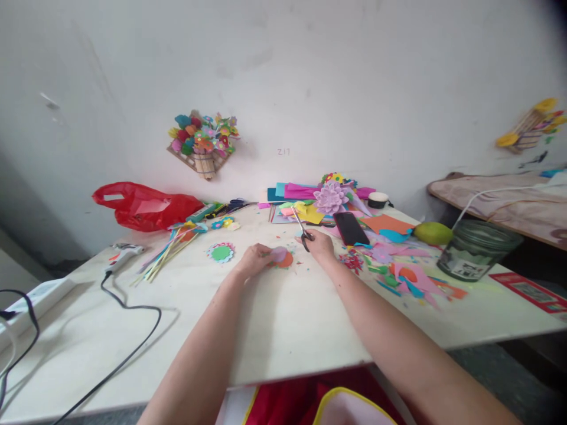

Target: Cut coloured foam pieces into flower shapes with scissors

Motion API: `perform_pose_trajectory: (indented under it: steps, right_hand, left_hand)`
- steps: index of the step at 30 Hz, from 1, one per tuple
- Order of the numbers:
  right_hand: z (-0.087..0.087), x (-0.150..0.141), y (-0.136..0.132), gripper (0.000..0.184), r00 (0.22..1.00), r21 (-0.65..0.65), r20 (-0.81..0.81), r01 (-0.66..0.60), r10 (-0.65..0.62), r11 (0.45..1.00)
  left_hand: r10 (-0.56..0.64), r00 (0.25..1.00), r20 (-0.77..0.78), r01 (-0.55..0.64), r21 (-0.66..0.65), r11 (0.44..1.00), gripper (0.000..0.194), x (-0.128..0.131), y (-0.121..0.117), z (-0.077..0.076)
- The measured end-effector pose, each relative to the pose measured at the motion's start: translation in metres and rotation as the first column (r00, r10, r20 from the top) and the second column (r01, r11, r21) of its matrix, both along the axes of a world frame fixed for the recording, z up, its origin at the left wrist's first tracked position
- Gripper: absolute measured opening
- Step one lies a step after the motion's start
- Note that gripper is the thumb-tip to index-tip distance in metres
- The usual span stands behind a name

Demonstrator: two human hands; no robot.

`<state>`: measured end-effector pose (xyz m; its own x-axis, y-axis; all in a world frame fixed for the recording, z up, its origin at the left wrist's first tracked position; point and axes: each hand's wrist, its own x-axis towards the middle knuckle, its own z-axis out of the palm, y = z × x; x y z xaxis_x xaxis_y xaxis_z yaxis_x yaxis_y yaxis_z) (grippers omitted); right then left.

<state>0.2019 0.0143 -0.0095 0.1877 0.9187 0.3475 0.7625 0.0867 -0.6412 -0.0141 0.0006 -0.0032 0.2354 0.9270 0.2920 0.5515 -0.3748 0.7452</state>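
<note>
Between the fingertips of my left hand point(256, 260) is a round lilac paper piece point(279, 254). An orange disc point(287, 260) shows partly beneath it, on or just above the table. My right hand point(319, 245) grips a pair of scissors point(299, 221) by the dark handles, with the metal blades pointing up and away from me. The scissors are apart from the lilac piece. To the left of my left hand lies a scalloped flower disc point(221, 252) with a green centre. Tiny coloured scraps are scattered around the orange disc.
A glue gun point(126, 257) with a black cord lies left, near a power strip point(42, 301) and thin sticks point(170, 254). A red bag point(144, 206) sits behind. Rightward are a phone point(350, 228), paper scraps point(416, 274) and a glass jar point(476, 251).
</note>
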Motion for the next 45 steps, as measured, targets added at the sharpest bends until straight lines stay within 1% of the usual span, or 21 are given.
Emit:
perform_pose_trajectory:
  steps: [2,5,7,9,12,14,19,21,24,27,31,34,36,37,38,39,40,41,42,43,45]
  right_hand:
    - [0.003,0.003,0.000,0.033,1.000,-0.015,0.025,0.008,-0.007,1.000]
    - [0.006,0.004,-0.002,0.036,0.995,-0.065,0.097,0.026,-0.019,0.998]
    - [0.007,0.002,-0.003,0.037,0.988,-0.097,0.151,0.029,-0.014,0.995]
    - [0.006,0.000,-0.005,0.038,0.979,-0.130,0.205,0.018,0.009,0.991]
    - [0.005,-0.004,-0.006,0.033,0.958,-0.162,0.278,-0.026,0.070,0.987]
    - [0.005,-0.007,-0.008,0.030,0.943,-0.158,0.319,-0.048,0.097,0.986]
    - [0.005,-0.016,-0.013,0.032,0.897,-0.163,0.424,-0.061,0.126,0.985]
    - [0.005,-0.020,-0.015,0.035,0.873,-0.137,0.467,-0.083,0.139,0.987]
    - [0.005,-0.024,-0.017,0.039,0.860,-0.133,0.486,-0.102,0.155,0.986]
    - [0.006,-0.025,-0.019,0.037,0.850,-0.132,0.490,-0.148,0.194,0.980]
    - [0.008,-0.023,-0.021,0.036,0.824,-0.132,0.515,-0.195,0.235,0.972]
    - [0.009,-0.021,-0.021,0.033,0.830,-0.153,0.484,-0.230,0.276,0.961]
    - [0.011,-0.016,-0.019,0.027,0.839,-0.195,0.415,-0.296,0.352,0.935]
    - [0.012,-0.013,-0.017,0.023,0.838,-0.227,0.368,-0.340,0.403,0.913]
    - [0.013,-0.010,-0.014,0.021,0.846,-0.236,0.322,-0.362,0.424,0.902]
    - [0.014,-0.006,-0.011,0.021,0.882,-0.200,0.272,-0.340,0.386,0.919]
    - [0.015,-0.001,-0.008,0.024,0.924,-0.140,0.210,-0.295,0.320,0.945]
    - [0.016,0.004,-0.005,0.028,0.962,-0.096,0.153,-0.213,0.226,0.972]
    - [0.017,0.010,-0.001,0.030,0.985,-0.067,0.120,-0.119,0.126,0.991]
    - [0.017,0.015,0.002,0.032,0.993,-0.062,0.109,-0.041,0.048,0.997]
    - [0.016,0.026,0.007,0.033,0.993,-0.095,0.111,0.063,-0.052,0.993]
  left_hand:
    - [0.027,1.000,0.008,-0.027,0.008,1.000,0.024,-0.002,0.002,-0.001]
    - [0.106,0.983,0.153,-0.098,-0.058,0.994,0.031,-0.006,0.008,-0.006]
    - [0.098,0.947,0.305,-0.073,-0.090,0.993,0.033,-0.008,0.013,-0.010]
    - [0.090,0.892,0.444,-0.031,-0.139,0.990,0.036,-0.008,0.015,-0.013]
    - [0.089,0.837,0.541,0.014,-0.184,0.983,0.039,-0.006,0.016,-0.015]
    - [0.088,0.829,0.552,0.025,-0.194,0.981,0.040,-0.005,0.015,-0.014]
    - [0.092,0.839,0.537,0.029,-0.213,0.977,0.041,-0.005,0.012,-0.012]
    - [0.088,0.847,0.525,0.036,-0.221,0.975,0.042,-0.005,0.011,-0.011]
    - [0.065,0.868,0.493,0.062,-0.239,0.969,0.043,-0.004,0.008,-0.009]
    - [0.036,0.886,0.461,0.093,-0.255,0.962,0.044,-0.003,0.006,-0.009]
    - [0.033,0.910,0.414,0.080,-0.253,0.964,0.044,-0.005,0.007,-0.011]
    - [0.016,0.923,0.385,0.085,-0.245,0.966,0.042,-0.007,0.010,-0.014]
    - [0.011,0.929,0.369,0.084,-0.239,0.968,0.041,-0.008,0.011,-0.016]
    - [0.011,0.933,0.360,0.080,-0.236,0.968,0.041,-0.008,0.012,-0.017]
    - [0.011,0.936,0.352,0.076,-0.233,0.969,0.041,-0.008,0.012,-0.017]
    - [0.012,0.939,0.345,0.073,-0.231,0.970,0.041,-0.008,0.012,-0.017]
    - [0.014,0.940,0.340,0.069,-0.232,0.970,0.041,-0.008,0.012,-0.018]
    - [0.019,0.941,0.337,0.065,-0.234,0.970,0.040,-0.008,0.012,-0.017]
    - [0.025,0.942,0.336,0.059,-0.237,0.970,0.040,-0.008,0.012,-0.017]
    - [0.031,0.941,0.338,0.054,-0.240,0.969,0.040,-0.007,0.012,-0.017]
    - [0.039,0.937,0.347,0.048,-0.240,0.970,0.039,-0.007,0.012,-0.017]
